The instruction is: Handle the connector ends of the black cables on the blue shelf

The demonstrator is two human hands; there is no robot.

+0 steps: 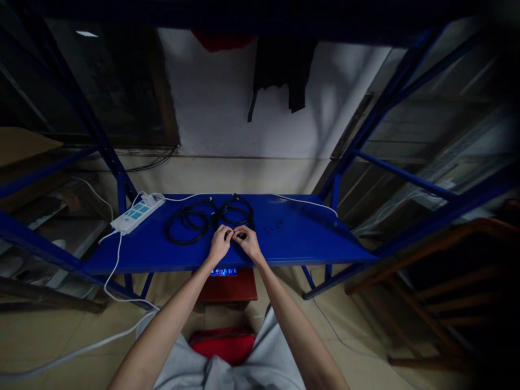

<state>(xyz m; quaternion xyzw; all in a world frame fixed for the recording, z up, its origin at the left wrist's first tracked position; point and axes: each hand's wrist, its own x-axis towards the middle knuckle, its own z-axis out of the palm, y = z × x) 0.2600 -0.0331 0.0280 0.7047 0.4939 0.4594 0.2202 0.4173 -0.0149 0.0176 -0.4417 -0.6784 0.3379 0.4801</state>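
On the blue shelf (309, 238) lie two coils of black cable (190, 221) side by side, the right coil (236, 211) just beyond my hands. My left hand (220, 244) and my right hand (247, 242) meet at the shelf's middle, fingers pinched together. Between them they hold a black cable end (239, 235) that runs back toward the right coil. Both forearms reach up from the bottom of the view.
A white power strip (137, 214) with blue switches lies at the shelf's left rear, its white cord trailing down to the floor. A thin white wire (304, 201) crosses the back right. Blue rack posts flank the shelf. A red stool (229, 286) stands below, wooden chair at right.
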